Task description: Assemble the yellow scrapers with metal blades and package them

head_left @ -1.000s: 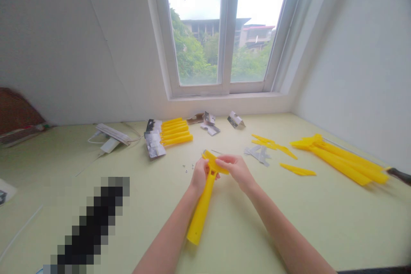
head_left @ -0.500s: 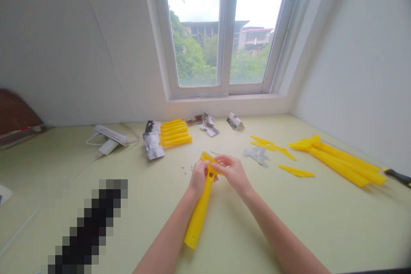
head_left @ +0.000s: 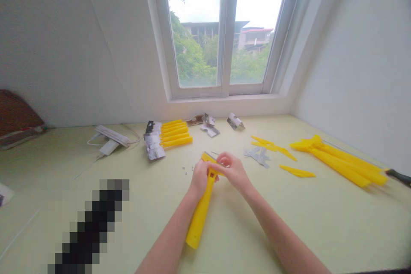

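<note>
A yellow scraper (head_left: 199, 222) is held between both hands, its wide head away from me and its handle pointing down toward me. My left hand (head_left: 199, 176) is closed around the left side of the head, near the neck. My right hand (head_left: 233, 172) pinches the head's right side, thumb on top and fingers curled behind. Along the head's far edge runs a thin grey strip, partly covered by the fingers. Several small screws or nuts (head_left: 186, 173) lie left of my left hand. Grey flat blades (head_left: 257, 156) lie loose beyond my right hand.
Several yellow handles (head_left: 176, 140) with printed cards (head_left: 154, 146) lie at the back left. Yellow strips (head_left: 297, 171) and assembled yellow scrapers (head_left: 342, 165) are on the right, near a screwdriver's black handle (head_left: 398, 177). A white power strip (head_left: 112, 135) and cables sit left. Opened cards (head_left: 236, 121) lie below the window.
Both hands stay on the scraper with nearly the same grip. The grey strip at the head's far edge shows more clearly, and my right fingers have shifted slightly.
</note>
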{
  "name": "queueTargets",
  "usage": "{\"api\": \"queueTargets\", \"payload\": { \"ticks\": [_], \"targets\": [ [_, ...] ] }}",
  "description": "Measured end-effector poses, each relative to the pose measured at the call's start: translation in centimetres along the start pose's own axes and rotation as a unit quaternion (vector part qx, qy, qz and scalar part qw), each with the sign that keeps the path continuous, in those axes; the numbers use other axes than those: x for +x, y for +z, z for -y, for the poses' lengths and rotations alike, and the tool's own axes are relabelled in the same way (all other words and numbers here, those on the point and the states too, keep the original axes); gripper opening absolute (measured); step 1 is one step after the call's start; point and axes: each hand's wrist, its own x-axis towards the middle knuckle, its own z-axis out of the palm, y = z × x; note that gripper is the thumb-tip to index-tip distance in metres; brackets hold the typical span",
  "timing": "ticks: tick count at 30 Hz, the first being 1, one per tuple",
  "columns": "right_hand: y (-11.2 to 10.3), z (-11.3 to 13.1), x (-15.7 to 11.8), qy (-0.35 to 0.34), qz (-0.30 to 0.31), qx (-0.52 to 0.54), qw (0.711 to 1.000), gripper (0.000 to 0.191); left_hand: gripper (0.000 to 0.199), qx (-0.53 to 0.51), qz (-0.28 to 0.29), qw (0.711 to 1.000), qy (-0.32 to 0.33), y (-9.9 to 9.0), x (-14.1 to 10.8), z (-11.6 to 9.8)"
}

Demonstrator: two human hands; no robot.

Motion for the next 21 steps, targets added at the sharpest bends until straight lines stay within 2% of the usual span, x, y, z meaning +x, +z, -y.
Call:
{"api": "queueTargets", "payload": {
  "ticks": [4, 8, 12, 16, 21],
  "targets": [
    [-0.6, 0.4, 0.2, 0.02, 0.027, 0.029, 0.999, 0.019, 0.013, 0.0, 0.0, 1.0, 0.008, -0.1, 0.0, 0.1],
    [-1.2, 0.6, 0.2, 0.077, 0.05, 0.095, 0.991, 0.018, 0.013, -0.004, 0.014, 1.0, -0.003, -0.2, -0.1, 0.0],
    [-2.0, 0.8, 0.1, 0.128, 0.114, 0.158, 0.972, 0.022, 0.015, -0.015, 0.052, 0.998, -0.019, 0.0, -0.3, -0.4],
    [-2.7, 0.9, 0.1, 0.109, 0.182, 0.172, 0.962, 0.021, 0.019, -0.016, 0.086, 0.995, -0.046, 0.3, -0.7, -0.8],
    [-3.1, 0.5, 0.2, 0.107, 0.165, 0.13, 0.972, 0.021, 0.026, 0.045, 0.115, 0.989, -0.087, 0.3, -1.0, -0.9]
  ]
}}
